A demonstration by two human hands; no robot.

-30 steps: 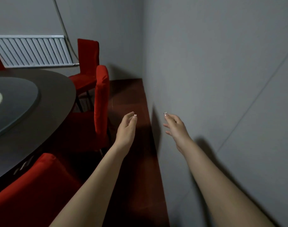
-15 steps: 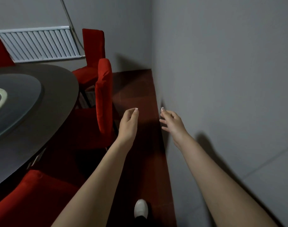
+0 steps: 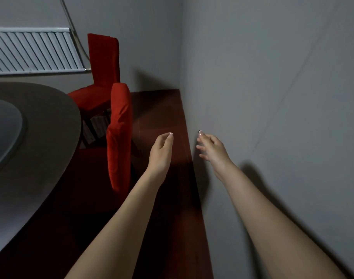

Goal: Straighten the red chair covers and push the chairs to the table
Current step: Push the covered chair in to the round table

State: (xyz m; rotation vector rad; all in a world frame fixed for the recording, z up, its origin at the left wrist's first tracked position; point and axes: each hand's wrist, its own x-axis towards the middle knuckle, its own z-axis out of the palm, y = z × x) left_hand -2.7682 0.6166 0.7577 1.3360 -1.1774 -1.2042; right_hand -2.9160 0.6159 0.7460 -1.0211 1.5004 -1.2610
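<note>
As both arms reach out with nothing held, the left hand (image 3: 161, 152) loosely extended and the right hand (image 3: 212, 150) spread-fingered by the wall (image 3: 272, 97), the chair (image 3: 117, 158) stands just left of them, facing the table (image 3: 51, 127). Take the backrest top from both sides and tug the cover (image 3: 120, 109) down evenly, since it seems creased in this dim light. Then push squarely so the seat slides under.

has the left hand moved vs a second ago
Yes: the left hand has gone slightly forward along the nearer red chair, toward the far wall; it touches nothing.
</note>
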